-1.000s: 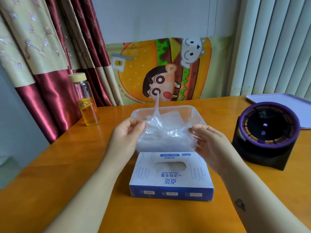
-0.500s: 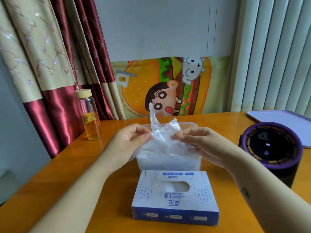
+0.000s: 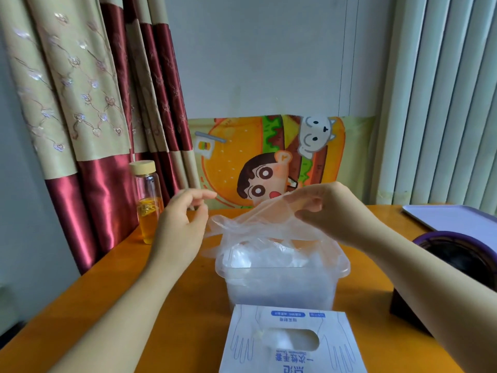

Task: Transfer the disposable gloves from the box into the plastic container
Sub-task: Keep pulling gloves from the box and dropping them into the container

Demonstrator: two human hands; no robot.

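A clear disposable glove (image 3: 255,222) is pinched by the right hand (image 3: 333,211) just above the plastic container (image 3: 282,286). The left hand (image 3: 183,227) is held loosely open left of the container, and contact with the glove cannot be told. The glove box (image 3: 293,343), in front of the container, is cut off below.

"一次性手套", upside down, on box (image 3: 293,323)

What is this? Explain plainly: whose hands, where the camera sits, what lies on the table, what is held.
No machine here: a person's two bare hands, filmed by one camera worn on the head, looking down. The right hand pinches a clear disposable glove above the plastic container, which already holds gloves. The left hand hovers beside it, fingers loosely curled, visibly gripping nothing. On the wooden table: the glove box nearest, a capped bottle left, a purple round device and a pale tray right.
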